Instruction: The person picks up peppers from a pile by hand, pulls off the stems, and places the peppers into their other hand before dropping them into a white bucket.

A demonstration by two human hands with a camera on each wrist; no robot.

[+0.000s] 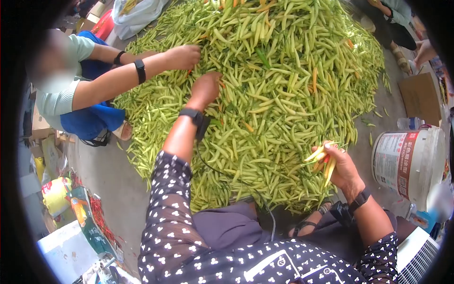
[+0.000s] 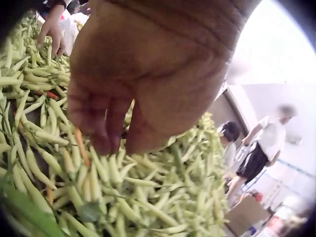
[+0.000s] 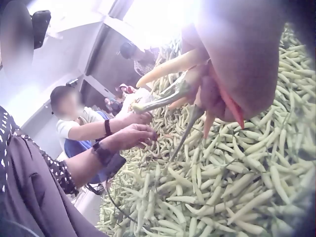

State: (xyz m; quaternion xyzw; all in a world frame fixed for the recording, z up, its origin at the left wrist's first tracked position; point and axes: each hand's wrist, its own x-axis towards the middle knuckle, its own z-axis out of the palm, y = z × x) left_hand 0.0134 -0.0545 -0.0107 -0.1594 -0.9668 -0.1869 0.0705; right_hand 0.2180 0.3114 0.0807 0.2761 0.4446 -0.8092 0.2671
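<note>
— Concrete floor [image 1: 101, 175] carries everything, does it?

— Yes, grey and bare along its left edge, where packets and boxes [image 1: 71, 208] lie. A second person in a pale green top [image 1: 61, 94] crouches there, both hands stretched into the heap.

— And the heap?

— 1 great pile of peppers [image 1: 283, 85], mostly pale green and yellow-green, with a few orange and red ones scattered through it. It spreads from the far edge of the floor almost to the wearer's knees.

— What is the left hand doing?

— The left hand [image 1: 204, 89] reaches out onto the pile's left-centre, just beside the other person's hand. From the left wrist view its fingers [image 2: 101, 123] point down, curled among the peppers, next to an orange pepper [image 2: 81, 147]. I cannot tell whether they actually pinch anything.

— And the right?

— The right hand [image 1: 341, 168] is held at the near right edge of the pile, above the floor. Its grip is closed round a bunch of yellow and red peppers [image 1: 322, 160], whose tips stick out from the fist. The right wrist view shows the same bunch [image 3: 173, 69] fanning from the fingers.

— Anything further right?

— 1 white bucket [image 1: 409, 161] with a printed label stands on the floor near that hand, a clear bottle [image 1: 409, 123] behind it, and flat cardboard [image 1: 421, 97] beyond that. More people stand at the far right corner.
</note>
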